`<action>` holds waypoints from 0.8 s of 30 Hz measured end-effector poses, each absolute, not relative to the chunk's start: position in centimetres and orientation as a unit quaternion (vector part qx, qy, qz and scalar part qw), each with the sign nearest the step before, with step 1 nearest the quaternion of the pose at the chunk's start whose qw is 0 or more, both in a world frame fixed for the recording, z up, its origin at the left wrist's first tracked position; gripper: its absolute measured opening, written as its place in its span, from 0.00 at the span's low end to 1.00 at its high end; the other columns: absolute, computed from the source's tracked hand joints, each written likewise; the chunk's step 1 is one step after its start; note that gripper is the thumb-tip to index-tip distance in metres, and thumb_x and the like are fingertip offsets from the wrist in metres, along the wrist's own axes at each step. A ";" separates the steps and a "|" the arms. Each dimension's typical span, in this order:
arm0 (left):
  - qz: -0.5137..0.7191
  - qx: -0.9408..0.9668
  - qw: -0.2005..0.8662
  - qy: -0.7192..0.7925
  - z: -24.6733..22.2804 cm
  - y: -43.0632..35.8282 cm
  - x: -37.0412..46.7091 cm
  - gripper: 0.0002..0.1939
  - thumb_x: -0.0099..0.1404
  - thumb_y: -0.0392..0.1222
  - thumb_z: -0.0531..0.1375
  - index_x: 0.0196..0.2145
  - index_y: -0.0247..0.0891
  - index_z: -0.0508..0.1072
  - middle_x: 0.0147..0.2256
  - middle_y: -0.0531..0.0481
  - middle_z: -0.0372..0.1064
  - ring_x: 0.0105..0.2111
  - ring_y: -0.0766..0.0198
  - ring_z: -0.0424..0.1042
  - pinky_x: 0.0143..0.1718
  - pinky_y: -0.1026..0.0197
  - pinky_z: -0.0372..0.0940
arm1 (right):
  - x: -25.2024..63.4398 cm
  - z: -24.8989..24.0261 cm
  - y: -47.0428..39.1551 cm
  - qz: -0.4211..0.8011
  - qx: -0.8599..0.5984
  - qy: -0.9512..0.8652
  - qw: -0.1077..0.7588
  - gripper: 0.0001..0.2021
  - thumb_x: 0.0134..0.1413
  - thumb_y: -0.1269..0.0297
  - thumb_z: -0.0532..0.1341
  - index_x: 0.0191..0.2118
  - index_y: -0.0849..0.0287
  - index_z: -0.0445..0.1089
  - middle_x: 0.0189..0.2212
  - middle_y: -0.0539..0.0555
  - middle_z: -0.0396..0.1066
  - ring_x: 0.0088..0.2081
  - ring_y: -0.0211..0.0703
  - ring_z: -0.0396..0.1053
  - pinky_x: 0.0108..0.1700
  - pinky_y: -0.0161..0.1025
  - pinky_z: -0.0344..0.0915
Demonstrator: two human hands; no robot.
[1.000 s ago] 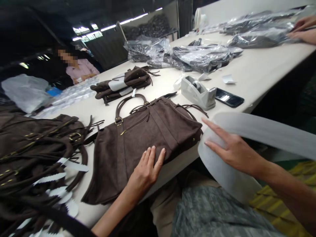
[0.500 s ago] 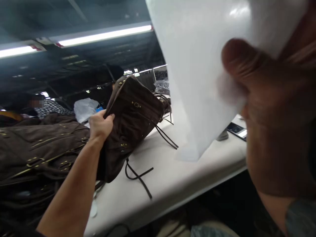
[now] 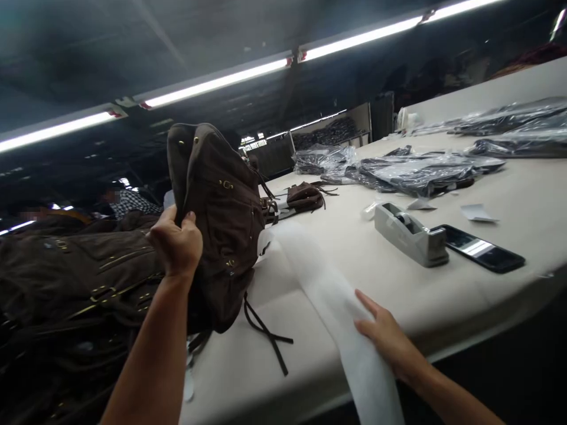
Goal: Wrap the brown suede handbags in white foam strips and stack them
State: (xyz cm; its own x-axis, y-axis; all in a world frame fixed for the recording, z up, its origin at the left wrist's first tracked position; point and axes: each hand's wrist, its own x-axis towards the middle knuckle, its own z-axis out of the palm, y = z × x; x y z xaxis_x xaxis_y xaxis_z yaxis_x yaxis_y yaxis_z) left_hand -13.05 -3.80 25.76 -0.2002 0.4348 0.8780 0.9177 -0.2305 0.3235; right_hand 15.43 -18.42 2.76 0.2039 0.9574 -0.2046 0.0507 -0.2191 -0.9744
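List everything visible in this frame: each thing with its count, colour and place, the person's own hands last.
brown bag: one, dark brown, held up above the table's near left
white sheet: one, white, lying across the table and over its near edge
bag pile: several, dark brown, far left
folded bag: one, brown, mid-table behind the held bag
tape dispenser: one, grey, right of centre
phone: one, black, right of the dispenser
wrapped bags: several, dark in clear plastic, far right
table: one, cream
left hand: gripping the brown bag
right hand: flat on the white sheet
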 end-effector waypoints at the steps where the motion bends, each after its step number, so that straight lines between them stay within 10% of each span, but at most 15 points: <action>1: -0.517 -0.589 0.233 -0.576 25.6 -3.8 -13.0 0.17 0.61 0.39 0.59 0.46 0.29 0.77 0.42 0.39 0.76 0.40 0.54 0.73 0.45 0.56 0.66 | 15.8 2.5 -18.8 0.458 -0.627 -0.413 0.475 0.41 0.48 0.63 0.55 0.69 0.74 0.49 0.66 0.64 0.52 0.65 0.51 0.58 0.65 0.44 0.56; 6: -0.512 -0.604 0.218 -0.571 24.6 -3.0 -12.5 0.17 0.61 0.39 0.58 0.45 0.30 0.77 0.41 0.40 0.76 0.40 0.54 0.73 0.44 0.57 0.66 | 17.7 1.9 -20.1 0.392 -0.662 -0.424 0.478 0.41 0.48 0.61 0.55 0.69 0.71 0.51 0.66 0.61 0.52 0.68 0.50 0.50 0.69 0.46 0.44; 14: -0.491 -0.641 0.214 -0.549 23.5 -2.6 -9.7 0.17 0.63 0.39 0.55 0.47 0.36 0.76 0.43 0.42 0.76 0.43 0.52 0.74 0.47 0.55 0.66 | 17.5 2.5 -17.7 0.359 -0.621 -0.587 0.376 0.34 0.48 0.68 0.55 0.65 0.63 0.61 0.61 0.59 0.63 0.63 0.52 0.60 0.67 0.51 0.54; 18: -0.440 -0.688 0.226 -0.530 22.0 -4.0 -6.7 0.19 0.66 0.40 0.53 0.52 0.38 0.74 0.42 0.42 0.76 0.42 0.53 0.75 0.46 0.56 0.65 | 16.6 5.8 -14.5 0.252 -0.628 -0.704 0.216 0.19 0.58 0.57 0.58 0.52 0.57 0.76 0.49 0.61 0.74 0.50 0.61 0.71 0.53 0.55 0.66; 21: -0.405 -0.738 0.212 -0.496 20.4 -5.0 -5.0 0.19 0.68 0.39 0.51 0.53 0.38 0.73 0.43 0.43 0.76 0.42 0.53 0.76 0.44 0.58 0.65 | 16.2 7.8 -11.1 0.093 -0.650 -0.726 0.206 0.17 0.62 0.51 0.57 0.40 0.56 0.80 0.51 0.64 0.70 0.52 0.62 0.67 0.51 0.54 0.65; 24: -0.391 -0.763 0.188 -0.479 19.3 -5.5 -4.3 0.20 0.68 0.36 0.50 0.54 0.39 0.73 0.43 0.44 0.77 0.43 0.55 0.76 0.44 0.60 0.66 | 16.0 7.9 -6.8 -0.007 -0.646 -0.723 0.245 0.17 0.60 0.54 0.61 0.49 0.60 0.75 0.61 0.66 0.58 0.58 0.63 0.58 0.55 0.53 0.60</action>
State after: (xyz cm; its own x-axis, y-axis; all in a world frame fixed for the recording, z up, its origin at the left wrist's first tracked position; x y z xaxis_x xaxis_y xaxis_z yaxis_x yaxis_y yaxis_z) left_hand -4.25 -5.51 19.34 0.2353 0.5832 0.7775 0.8778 -0.4710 0.0876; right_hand 16.03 -6.82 7.88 -0.0453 0.9307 0.3629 0.9375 0.1651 -0.3064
